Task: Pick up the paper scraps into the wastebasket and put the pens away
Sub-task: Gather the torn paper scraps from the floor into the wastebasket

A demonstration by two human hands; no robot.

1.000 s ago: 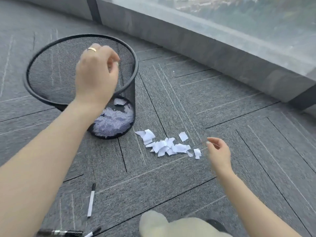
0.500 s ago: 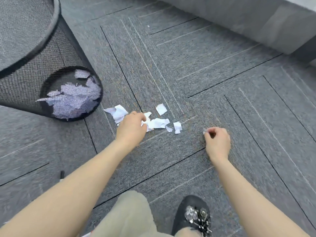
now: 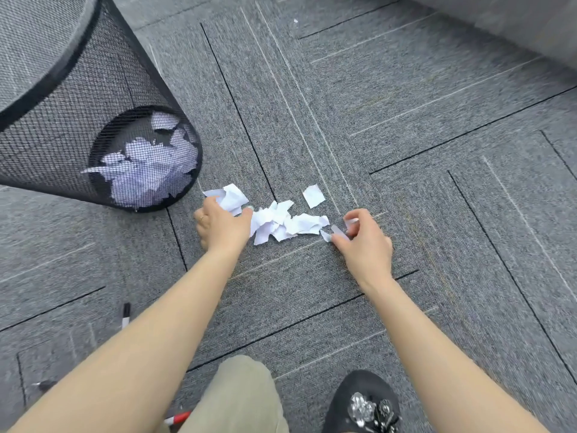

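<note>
A heap of white paper scraps (image 3: pixel 282 221) lies on the grey carpet, with one loose scrap (image 3: pixel 313 195) just behind it. My left hand (image 3: pixel 223 225) presses down on the heap's left end, fingers curled over the scraps. My right hand (image 3: pixel 363 242) pinches small scraps at the heap's right end. The black mesh wastebasket (image 3: pixel 62 89) stands at the upper left, with paper showing through its mesh near the bottom. A black-and-white pen (image 3: pixel 125 315) lies at the lower left, partly hidden by my left arm. A red-and-white pen tip (image 3: pixel 178 418) pokes out near my knee.
Grey carpet tiles (image 3: pixel 406 135) cover the floor. A grey ledge base (image 3: pixel 515 20) runs across the upper right. My knee (image 3: pixel 237 398) and a black shoe with a shiny ornament (image 3: pixel 363 404) are at the bottom. Another dark pen end (image 3: pixel 43 385) shows at the lower left.
My left hand came down from over the wastebasket onto the scrap heap. My right hand moved left to the heap's right end and closed on small scraps. The view tilted down.
</note>
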